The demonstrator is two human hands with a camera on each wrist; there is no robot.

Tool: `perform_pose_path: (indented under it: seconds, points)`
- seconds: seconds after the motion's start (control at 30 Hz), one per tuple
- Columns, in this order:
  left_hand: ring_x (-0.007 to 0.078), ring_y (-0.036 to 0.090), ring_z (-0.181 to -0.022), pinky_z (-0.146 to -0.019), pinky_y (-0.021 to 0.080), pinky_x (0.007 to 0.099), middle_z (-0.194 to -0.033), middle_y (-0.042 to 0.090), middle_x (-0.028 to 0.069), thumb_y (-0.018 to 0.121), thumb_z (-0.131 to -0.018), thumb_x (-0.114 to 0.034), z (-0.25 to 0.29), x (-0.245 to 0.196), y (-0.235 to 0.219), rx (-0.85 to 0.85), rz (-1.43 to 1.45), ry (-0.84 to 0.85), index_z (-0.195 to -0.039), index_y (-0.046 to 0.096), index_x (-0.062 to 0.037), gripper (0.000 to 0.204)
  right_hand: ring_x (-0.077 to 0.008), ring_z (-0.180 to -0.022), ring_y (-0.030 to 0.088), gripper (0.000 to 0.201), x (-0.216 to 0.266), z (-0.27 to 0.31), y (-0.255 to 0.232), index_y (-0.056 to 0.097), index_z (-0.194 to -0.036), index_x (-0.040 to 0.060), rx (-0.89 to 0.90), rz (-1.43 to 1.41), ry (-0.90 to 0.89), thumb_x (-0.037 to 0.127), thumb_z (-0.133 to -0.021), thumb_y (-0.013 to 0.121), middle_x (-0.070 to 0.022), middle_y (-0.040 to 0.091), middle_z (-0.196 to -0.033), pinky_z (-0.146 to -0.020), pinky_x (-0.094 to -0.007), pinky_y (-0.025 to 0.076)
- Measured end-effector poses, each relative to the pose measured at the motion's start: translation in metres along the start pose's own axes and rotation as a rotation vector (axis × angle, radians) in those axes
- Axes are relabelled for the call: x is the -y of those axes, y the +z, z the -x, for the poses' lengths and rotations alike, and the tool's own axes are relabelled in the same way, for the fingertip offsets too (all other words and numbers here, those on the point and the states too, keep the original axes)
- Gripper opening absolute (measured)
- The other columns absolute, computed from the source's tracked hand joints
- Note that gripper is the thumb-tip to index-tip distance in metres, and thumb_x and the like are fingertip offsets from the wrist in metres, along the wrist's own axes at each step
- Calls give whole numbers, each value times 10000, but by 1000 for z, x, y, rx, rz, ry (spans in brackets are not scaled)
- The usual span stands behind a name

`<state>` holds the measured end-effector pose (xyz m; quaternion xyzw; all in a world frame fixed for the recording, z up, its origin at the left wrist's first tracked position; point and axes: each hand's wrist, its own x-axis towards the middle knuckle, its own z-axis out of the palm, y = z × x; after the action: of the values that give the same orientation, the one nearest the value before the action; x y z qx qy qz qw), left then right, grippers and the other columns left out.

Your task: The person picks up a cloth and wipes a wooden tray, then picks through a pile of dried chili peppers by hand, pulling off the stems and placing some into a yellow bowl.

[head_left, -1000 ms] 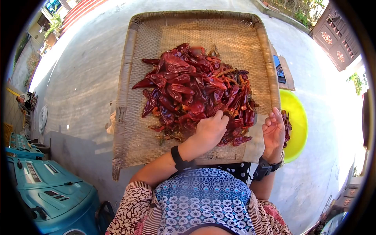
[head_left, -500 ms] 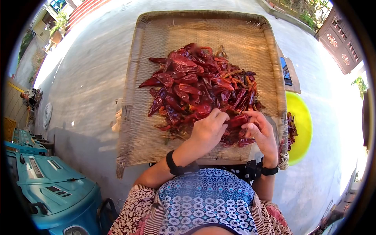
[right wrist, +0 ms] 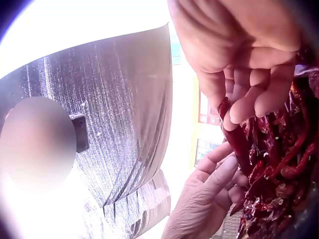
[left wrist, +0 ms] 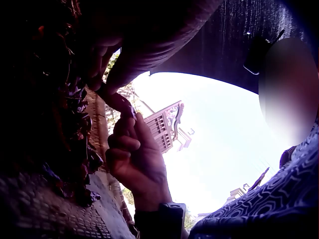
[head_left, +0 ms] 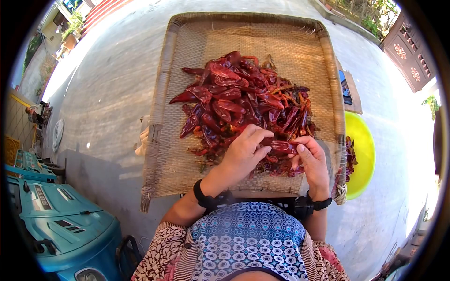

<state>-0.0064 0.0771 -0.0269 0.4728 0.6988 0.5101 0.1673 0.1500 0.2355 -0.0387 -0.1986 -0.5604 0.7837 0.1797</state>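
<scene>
A dried red chili pepper (head_left: 283, 147) stretches between my two hands, over the near right part of a heap of dark red chilies (head_left: 229, 96). My left hand (head_left: 244, 152) pinches one end with thumb and fingers. At the other end my right hand (head_left: 313, 165) pinches it between thumb and forefinger. The right wrist view shows the same chili (right wrist: 237, 144) running from the right fingers down to the left hand (right wrist: 207, 199). In the dim left wrist view, the right hand (left wrist: 137, 159) grips the tip beyond the shadowed left fingers.
The heap lies in a woven tray (head_left: 187, 180) with a raised rim. Right of it stands a yellow basin (head_left: 364, 154) holding some chilies (head_left: 350, 159). A phone (head_left: 345, 87) lies on a board (head_left: 356, 96) beside the tray. A teal vehicle (head_left: 70, 225) stands at the left.
My right hand has come in from the tray's right rim to the heap and now pinches one end of a chili. The left hand has stayed near the heap's front, now with that chili's other end.
</scene>
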Motion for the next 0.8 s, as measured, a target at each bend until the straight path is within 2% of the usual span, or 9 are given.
perform_pose_path:
  seconds: [0.13, 0.23, 0.33, 0.4, 0.5, 0.6, 0.63, 0.7, 0.8]
  points:
    - [81, 517, -646, -615, 475, 232, -1005, 513, 64, 750, -792, -56, -5, 10, -18, -301, -161, -167, -1113, 584, -60, 361, -99, -603, 563, 216, 3, -1, -27, 590, -1120, 41, -272, -189, -147, 207, -987, 552, -73, 672, -882, -568, -228, 462]
    - [250, 596, -762, -673, 510, 366, -1000, 536, 104, 772, -779, -169, -9, 36, -31, -477, -461, -117, -1043, 562, -67, 353, -102, -627, 565, 219, 4, 1, -63, 574, -1124, 64, -586, -426, -201, 230, -981, 567, -57, 679, -910, -565, -237, 469]
    - [308, 589, -854, -716, 508, 401, -1017, 536, 124, 787, -765, -214, -11, 45, -42, -395, -471, -214, -1038, 549, -67, 391, -94, -699, 561, 242, -3, 5, -94, 553, -1138, 65, -515, -747, -309, 248, -981, 567, -48, 682, -1008, -611, -244, 495]
    - [298, 593, -857, -728, 510, 393, -1041, 533, 125, 790, -764, -223, -10, 52, -47, -346, -420, -246, -1065, 543, -65, 421, -112, -718, 564, 269, -5, 7, -108, 534, -1181, 58, -406, -986, -319, 258, -1001, 514, -61, 679, -1056, -664, -263, 511]
    - [283, 599, -867, -745, 512, 386, -1055, 535, 125, 795, -763, -235, -9, 56, -49, -338, -333, -306, -1119, 526, -56, 481, -133, -726, 563, 305, -2, 10, -104, 511, -1231, 50, -481, -1029, -243, 260, -1014, 468, -69, 679, -1058, -685, -278, 512]
    - [252, 600, -879, -732, 517, 363, -1048, 543, 119, 790, -772, -229, -8, 71, -51, -366, -275, -322, -1162, 507, -31, 521, -142, -717, 554, 313, -13, 4, -107, 530, -1236, 48, -403, -987, -222, 257, -1017, 448, -71, 680, -1055, -672, -289, 507]
    - [239, 600, -883, -722, 520, 352, -1043, 546, 116, 786, -777, -225, -8, 77, -51, -374, -261, -318, -1174, 501, -20, 530, -141, -710, 548, 302, -18, 1, -106, 542, -1225, 50, -325, -987, -216, 248, -1014, 455, -70, 680, -1057, -665, -284, 501]
    - [221, 600, -858, -688, 518, 327, -1027, 559, 118, 779, -782, -218, -8, 82, -51, -339, 20, -450, -1200, 479, -4, 556, -138, -697, 537, 281, -25, -5, -99, 566, -1202, 52, -168, -983, -206, 231, -1008, 470, -67, 682, -1060, -650, -274, 489]
    - [198, 599, -806, -646, 510, 289, -995, 582, 113, 766, -793, -218, -12, 66, -57, -335, 253, -612, -1240, 449, 10, 594, -117, -690, 525, 223, -11, -9, -56, 593, -1155, 65, -309, -745, -100, 189, -993, 502, -19, 665, -958, -595, -255, 453]
